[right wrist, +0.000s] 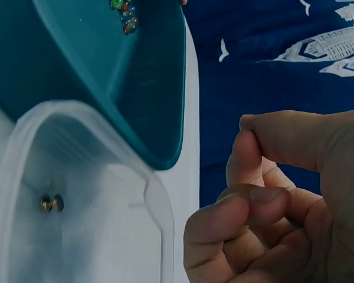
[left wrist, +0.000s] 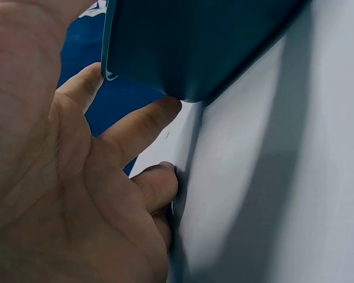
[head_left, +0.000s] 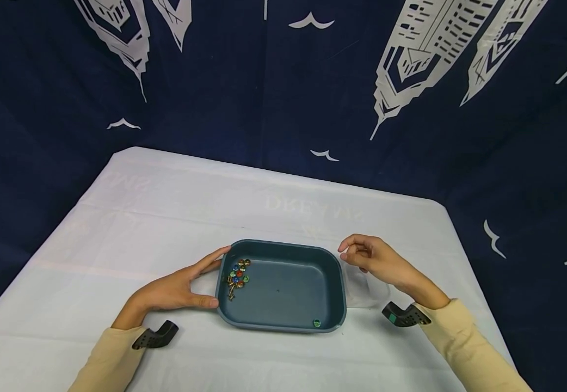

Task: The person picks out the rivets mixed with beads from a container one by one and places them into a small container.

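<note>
A blue-green tray (head_left: 281, 330) lies on the white cloth. My left hand (head_left: 176, 289) is at its left end, fingers and thumb spread against the outside near the corners. Inside the tray, a cluster of coloured glass marbles (head_left: 239, 274) and small gold pieces (head_left: 232, 294) lies at the left. One green marble (head_left: 316, 323) sits apart at the near right. Above the clear plastic container (right wrist: 159, 194) beside the tray, my right hand (head_left: 378, 261) has curled fingers, thumb and forefinger meeting. Nothing shows between them. A small gold piece (right wrist: 47, 203) lies in the container.
White cloth (head_left: 176, 207) covers the table under the tray and container. A dark blue curtain (head_left: 244, 98) with white building prints hangs behind the table's far edge. Each sleeve carries a black wrist device, such as the left one (head_left: 155, 335).
</note>
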`<state>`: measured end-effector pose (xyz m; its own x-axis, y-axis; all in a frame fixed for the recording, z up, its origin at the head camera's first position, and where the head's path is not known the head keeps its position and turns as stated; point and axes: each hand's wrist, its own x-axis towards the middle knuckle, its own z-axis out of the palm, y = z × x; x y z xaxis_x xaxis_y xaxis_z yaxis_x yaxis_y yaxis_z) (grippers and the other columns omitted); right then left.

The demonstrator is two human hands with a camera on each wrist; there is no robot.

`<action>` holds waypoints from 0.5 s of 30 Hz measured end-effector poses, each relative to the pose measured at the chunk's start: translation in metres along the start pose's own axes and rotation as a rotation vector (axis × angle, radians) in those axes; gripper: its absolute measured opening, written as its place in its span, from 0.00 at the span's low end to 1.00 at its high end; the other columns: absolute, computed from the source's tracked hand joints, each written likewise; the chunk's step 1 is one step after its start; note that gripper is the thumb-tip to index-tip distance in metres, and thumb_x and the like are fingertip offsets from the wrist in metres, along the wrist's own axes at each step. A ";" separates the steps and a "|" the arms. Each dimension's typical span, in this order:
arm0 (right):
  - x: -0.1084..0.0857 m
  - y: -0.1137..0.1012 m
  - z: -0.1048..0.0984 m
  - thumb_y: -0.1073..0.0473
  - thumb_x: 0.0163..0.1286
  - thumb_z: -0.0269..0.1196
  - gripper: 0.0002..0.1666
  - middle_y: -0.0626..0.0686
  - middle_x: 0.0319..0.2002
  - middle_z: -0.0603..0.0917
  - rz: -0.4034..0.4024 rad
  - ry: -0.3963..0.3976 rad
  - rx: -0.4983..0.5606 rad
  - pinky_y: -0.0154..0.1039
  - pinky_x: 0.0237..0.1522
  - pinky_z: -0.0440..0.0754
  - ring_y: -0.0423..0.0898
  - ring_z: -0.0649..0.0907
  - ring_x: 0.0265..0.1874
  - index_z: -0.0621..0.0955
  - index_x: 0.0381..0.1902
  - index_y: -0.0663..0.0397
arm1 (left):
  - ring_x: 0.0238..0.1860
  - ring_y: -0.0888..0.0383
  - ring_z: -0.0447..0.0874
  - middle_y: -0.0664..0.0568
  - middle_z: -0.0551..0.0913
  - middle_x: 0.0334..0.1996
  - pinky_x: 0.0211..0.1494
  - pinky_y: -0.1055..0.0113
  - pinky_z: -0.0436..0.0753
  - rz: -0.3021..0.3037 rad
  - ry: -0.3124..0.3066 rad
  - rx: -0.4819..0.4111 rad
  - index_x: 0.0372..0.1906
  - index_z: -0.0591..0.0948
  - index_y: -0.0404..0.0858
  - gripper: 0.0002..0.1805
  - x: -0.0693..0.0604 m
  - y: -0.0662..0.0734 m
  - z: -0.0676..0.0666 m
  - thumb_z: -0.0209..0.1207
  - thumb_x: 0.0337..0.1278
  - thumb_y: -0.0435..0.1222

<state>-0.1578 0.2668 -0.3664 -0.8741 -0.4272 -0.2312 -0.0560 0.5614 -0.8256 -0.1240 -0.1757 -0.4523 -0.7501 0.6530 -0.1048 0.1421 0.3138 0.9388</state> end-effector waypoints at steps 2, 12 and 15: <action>0.003 -0.002 0.002 0.60 0.75 0.60 0.13 0.57 0.32 0.79 -0.013 -0.009 0.007 0.35 0.27 0.73 0.43 0.73 0.25 0.77 0.52 0.62 | 0.80 0.38 0.46 0.45 0.59 0.78 0.71 0.24 0.45 0.001 -0.001 0.001 0.80 0.46 0.63 0.57 0.000 0.000 0.000 0.72 0.55 0.40; 0.018 -0.016 0.015 0.56 0.77 0.58 0.15 0.60 0.34 0.79 -0.030 -0.059 0.001 0.32 0.26 0.69 0.41 0.71 0.25 0.78 0.51 0.65 | 0.80 0.39 0.46 0.45 0.60 0.78 0.71 0.24 0.45 0.006 0.000 0.008 0.80 0.46 0.63 0.58 0.000 0.000 0.000 0.72 0.55 0.41; 0.022 -0.020 0.019 0.54 0.77 0.58 0.17 0.58 0.32 0.77 -0.037 -0.080 -0.005 0.32 0.27 0.69 0.41 0.71 0.26 0.78 0.51 0.64 | 0.80 0.39 0.46 0.46 0.60 0.77 0.71 0.24 0.46 0.007 0.001 0.018 0.80 0.46 0.63 0.58 0.001 0.000 -0.001 0.72 0.54 0.42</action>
<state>-0.1666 0.2325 -0.3646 -0.8302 -0.5028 -0.2407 -0.0903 0.5475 -0.8319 -0.1251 -0.1755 -0.4525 -0.7499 0.6542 -0.0980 0.1586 0.3217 0.9335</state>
